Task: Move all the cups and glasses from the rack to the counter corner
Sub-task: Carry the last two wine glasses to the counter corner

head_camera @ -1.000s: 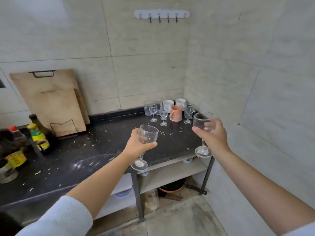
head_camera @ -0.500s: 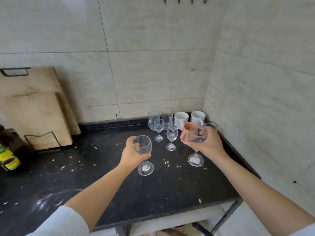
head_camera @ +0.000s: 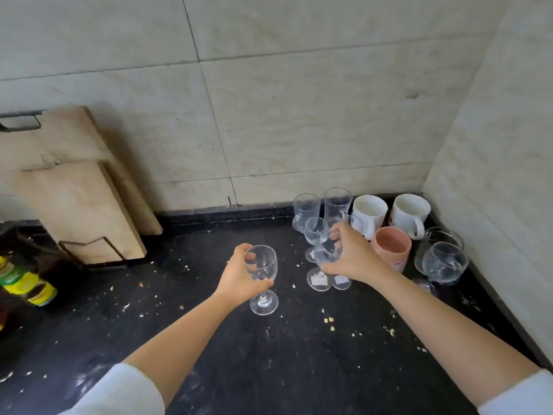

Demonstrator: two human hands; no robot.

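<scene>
My left hand point(head_camera: 238, 278) grips a clear stemmed glass point(head_camera: 261, 271) whose foot stands on or just above the black counter point(head_camera: 269, 354). My right hand point(head_camera: 351, 257) is wrapped around another stemmed glass point(head_camera: 326, 256), its foot down among the group in the corner. That group holds two tall ribbed glasses point(head_camera: 305, 208), two white mugs point(head_camera: 368, 212), a pink cup point(head_camera: 392, 250), a small stemmed glass point(head_camera: 314, 232) and large wine glasses point(head_camera: 444, 262) against the right wall.
Wooden cutting boards point(head_camera: 68, 187) lean on the back wall in a wire stand at the left. Bottles with yellow-green labels point(head_camera: 24, 283) stand at the far left edge. Crumbs dot the counter. Tiled walls close the corner at back and right.
Both hands have carried their glasses forward over the counter and lowered them toward the corner group. The view has moved closer and tilted down.
</scene>
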